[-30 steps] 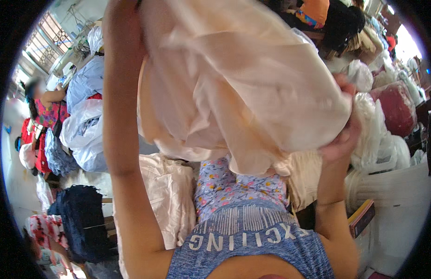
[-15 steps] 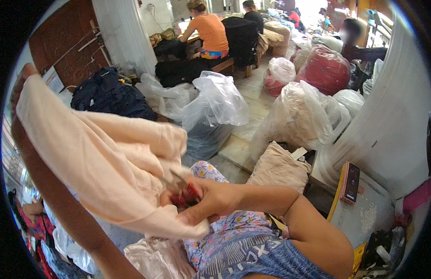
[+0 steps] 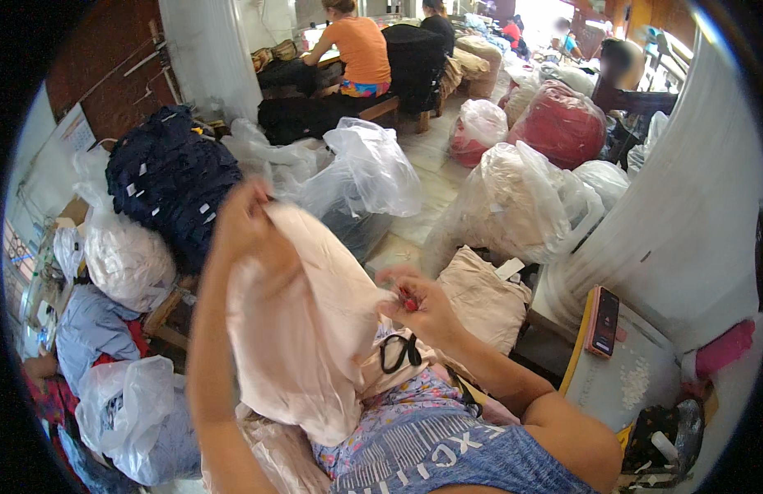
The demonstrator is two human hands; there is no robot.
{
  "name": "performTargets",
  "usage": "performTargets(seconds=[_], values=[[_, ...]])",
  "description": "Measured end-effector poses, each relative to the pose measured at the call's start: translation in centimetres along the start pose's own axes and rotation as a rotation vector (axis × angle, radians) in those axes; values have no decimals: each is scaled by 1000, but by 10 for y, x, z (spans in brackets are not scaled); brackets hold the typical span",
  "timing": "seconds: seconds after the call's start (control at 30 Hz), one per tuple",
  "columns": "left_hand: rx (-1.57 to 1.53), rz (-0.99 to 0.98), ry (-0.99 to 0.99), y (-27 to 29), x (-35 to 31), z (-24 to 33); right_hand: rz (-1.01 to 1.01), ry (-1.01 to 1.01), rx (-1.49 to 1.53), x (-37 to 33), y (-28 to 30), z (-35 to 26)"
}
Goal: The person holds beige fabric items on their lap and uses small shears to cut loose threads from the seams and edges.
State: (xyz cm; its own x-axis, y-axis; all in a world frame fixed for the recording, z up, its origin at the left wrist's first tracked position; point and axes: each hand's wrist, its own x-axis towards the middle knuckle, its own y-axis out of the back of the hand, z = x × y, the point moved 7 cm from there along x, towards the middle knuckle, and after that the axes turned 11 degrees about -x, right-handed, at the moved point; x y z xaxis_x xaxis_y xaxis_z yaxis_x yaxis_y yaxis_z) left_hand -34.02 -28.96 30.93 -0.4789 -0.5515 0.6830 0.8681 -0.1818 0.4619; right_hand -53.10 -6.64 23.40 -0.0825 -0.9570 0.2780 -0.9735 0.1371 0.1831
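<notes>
A pale peach cloth garment (image 3: 291,329) hangs between my hands over my lap. My left hand (image 3: 254,218), raised at the cloth's upper edge, is closed on it and somewhat blurred. Lower and to the right, my right hand (image 3: 422,309) pinches another edge of the cloth. Small red-handled snips (image 3: 409,301) sit within that same hand, their blades hidden or smeared by motion. A black looped item (image 3: 399,354) lies on the cloth over my lap; its kind is unclear. More peach cloth (image 3: 282,453) rests beside my left thigh.
Ahead are a dark blue garment pile (image 3: 175,177) and a clear plastic bag (image 3: 369,169). Folded peach cloth (image 3: 480,300) and a bulging bag (image 3: 513,206) stand right. A phone (image 3: 603,321) lies on a grey-topped stand (image 3: 645,370). A person in orange (image 3: 361,58) sits farther off.
My left hand has come in from the far left toward the middle, bringing the cloth along. My right hand has moved up and right, now pinching an edge. The view has shifted slightly.
</notes>
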Motion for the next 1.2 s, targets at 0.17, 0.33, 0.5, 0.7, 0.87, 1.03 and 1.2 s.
performTargets(seconds=[0.17, 0.33, 0.5, 0.7, 0.87, 1.03, 1.2], values=[[-316, -137, 597, -136, -178, -34, -99, -608, 275, -51, 14, 116], [-790, -329, 972, -182, -256, 11, -182, -732, 565, -56, -2, 134], [-1328, -36, 1172, -208, -276, 28, -140, -752, 608, -27, -27, 120], [-1622, 313, 1295, -210, -265, 30, -189, -759, 636, -15, -42, 116], [-1630, 458, 1052, -135, -217, 75, -239, -685, 613, -20, -28, 64], [-1729, 442, 1325, -164, -271, 75, -201, -710, 326, -36, -24, 96], [-1796, 350, 1625, -218, -332, 84, -264, -891, 288, -85, -25, 162]])
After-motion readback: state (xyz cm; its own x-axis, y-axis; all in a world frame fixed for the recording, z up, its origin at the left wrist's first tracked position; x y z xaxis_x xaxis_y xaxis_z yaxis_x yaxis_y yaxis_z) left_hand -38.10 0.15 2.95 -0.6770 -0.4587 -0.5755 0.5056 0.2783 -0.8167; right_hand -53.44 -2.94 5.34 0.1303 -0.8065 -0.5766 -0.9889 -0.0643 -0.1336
